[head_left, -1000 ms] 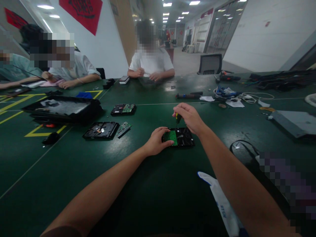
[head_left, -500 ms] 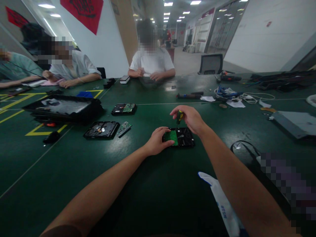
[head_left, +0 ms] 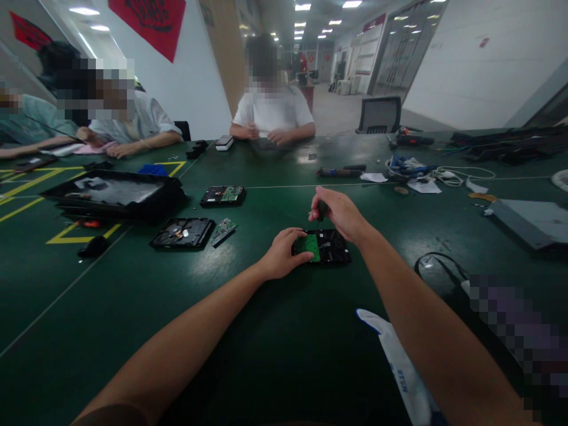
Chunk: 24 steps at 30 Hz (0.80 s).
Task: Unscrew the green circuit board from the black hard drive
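Observation:
A black hard drive (head_left: 328, 247) with a green circuit board facing up lies on the dark green table (head_left: 248, 331) in front of me. My left hand (head_left: 284, 253) rests on its left edge, fingers pressing the green board. My right hand (head_left: 339, 212) hovers just above the drive's far side, closed around the dark handle of a small screwdriver (head_left: 322, 209) that points down at the drive. The tool's tip is hidden by my fingers.
To the left lie an opened drive (head_left: 181, 232), a loose green board (head_left: 223, 230), another drive (head_left: 222, 196) and a black tray (head_left: 113, 195). Cables and tools (head_left: 412, 168) sit far right; a white bag (head_left: 399, 370) lies near my right forearm. Other people sit across the table.
My right hand has turned slightly around the screwdriver, covering the yellow part of the handle seen before. The left hand and the drive have stayed in place.

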Available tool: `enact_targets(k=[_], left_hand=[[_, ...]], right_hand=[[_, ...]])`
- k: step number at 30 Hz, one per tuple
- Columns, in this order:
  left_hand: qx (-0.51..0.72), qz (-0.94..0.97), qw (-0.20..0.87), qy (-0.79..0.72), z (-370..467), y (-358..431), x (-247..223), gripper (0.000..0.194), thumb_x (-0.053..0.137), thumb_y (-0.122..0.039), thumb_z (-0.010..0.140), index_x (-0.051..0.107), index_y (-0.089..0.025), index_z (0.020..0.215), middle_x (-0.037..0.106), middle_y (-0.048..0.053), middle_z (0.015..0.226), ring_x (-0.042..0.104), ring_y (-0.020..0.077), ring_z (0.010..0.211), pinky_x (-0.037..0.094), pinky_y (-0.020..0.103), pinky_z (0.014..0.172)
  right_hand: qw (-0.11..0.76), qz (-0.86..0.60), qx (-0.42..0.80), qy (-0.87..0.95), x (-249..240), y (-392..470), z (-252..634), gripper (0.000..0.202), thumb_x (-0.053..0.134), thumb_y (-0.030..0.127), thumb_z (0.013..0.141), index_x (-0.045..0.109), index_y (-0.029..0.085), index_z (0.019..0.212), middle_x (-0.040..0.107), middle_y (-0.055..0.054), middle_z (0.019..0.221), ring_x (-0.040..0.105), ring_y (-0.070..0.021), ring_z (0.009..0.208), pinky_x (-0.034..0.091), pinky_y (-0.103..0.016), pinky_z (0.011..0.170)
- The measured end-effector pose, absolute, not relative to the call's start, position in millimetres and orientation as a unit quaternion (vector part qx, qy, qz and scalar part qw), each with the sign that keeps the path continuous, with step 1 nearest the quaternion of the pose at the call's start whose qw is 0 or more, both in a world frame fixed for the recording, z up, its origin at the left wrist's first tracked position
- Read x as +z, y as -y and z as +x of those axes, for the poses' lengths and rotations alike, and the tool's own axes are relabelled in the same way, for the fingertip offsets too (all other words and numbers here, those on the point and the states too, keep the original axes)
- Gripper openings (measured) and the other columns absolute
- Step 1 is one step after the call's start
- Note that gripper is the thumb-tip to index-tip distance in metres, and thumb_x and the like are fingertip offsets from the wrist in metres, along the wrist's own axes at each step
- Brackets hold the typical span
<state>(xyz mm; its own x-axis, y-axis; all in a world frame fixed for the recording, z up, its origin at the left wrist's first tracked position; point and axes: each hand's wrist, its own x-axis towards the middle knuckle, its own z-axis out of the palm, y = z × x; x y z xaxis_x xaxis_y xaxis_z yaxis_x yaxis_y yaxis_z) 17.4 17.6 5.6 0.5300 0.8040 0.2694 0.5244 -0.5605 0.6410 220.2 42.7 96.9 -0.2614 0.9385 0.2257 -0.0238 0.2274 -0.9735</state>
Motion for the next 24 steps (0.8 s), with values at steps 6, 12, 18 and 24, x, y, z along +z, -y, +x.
enact_targets(k=[6, 12, 18, 24], left_hand=[[0.287, 0.837, 0.248, -0.396, 18.0, -17.7, 4.6, 0.056, 0.074, -0.049, 0.089, 0.058, -0.02, 0.134, 0.057, 0.016, 0.145, 0.053, 0.0318, 0.137, 0.041, 0.053, 0.118], [0.281, 0.84, 0.248, -0.392, 16.9, -18.5, 4.7, 0.056, 0.073, -0.049, 0.089, 0.058, -0.021, 0.135, 0.056, 0.015, 0.146, 0.052, 0.0318, 0.138, 0.04, 0.053, 0.118], [0.28, 0.838, 0.252, -0.394, 17.5, -18.0, 5.3, 0.057, 0.074, -0.049, 0.089, 0.058, -0.021, 0.135, 0.056, 0.016, 0.146, 0.052, 0.0322, 0.138, 0.04, 0.054, 0.118], [0.283, 0.834, 0.253, -0.4, 18.0, -17.2, 5.2, 0.055, 0.074, -0.048, 0.089, 0.059, -0.022, 0.135, 0.056, 0.016, 0.146, 0.052, 0.033, 0.139, 0.04, 0.055, 0.118]], right_hand=[[0.49, -0.412, 0.411, 0.649, 95.0, -46.6, 223.9, 0.036, 0.069, 0.058, 0.09, 0.067, 0.023, 0.079, 0.067, -0.001, 0.072, 0.059, -0.0162, 0.071, 0.045, -0.033, 0.075], [0.493, -0.387, 0.451, 0.636, 95.8, -43.2, 220.6, 0.048, 0.059, 0.068, 0.093, 0.066, 0.024, 0.074, 0.064, -0.001, 0.066, 0.062, -0.017, 0.067, 0.048, -0.035, 0.075], [0.518, -0.361, 0.49, 0.601, 89.5, -48.9, 221.3, 0.049, 0.046, 0.062, 0.098, 0.07, 0.024, 0.078, 0.063, -0.002, 0.071, 0.063, -0.0186, 0.071, 0.049, -0.036, 0.074], [0.521, -0.387, 0.453, 0.611, 93.5, -46.3, 220.5, 0.026, 0.068, 0.048, 0.089, 0.067, 0.023, 0.081, 0.065, -0.002, 0.081, 0.061, -0.0173, 0.077, 0.049, -0.034, 0.077]])
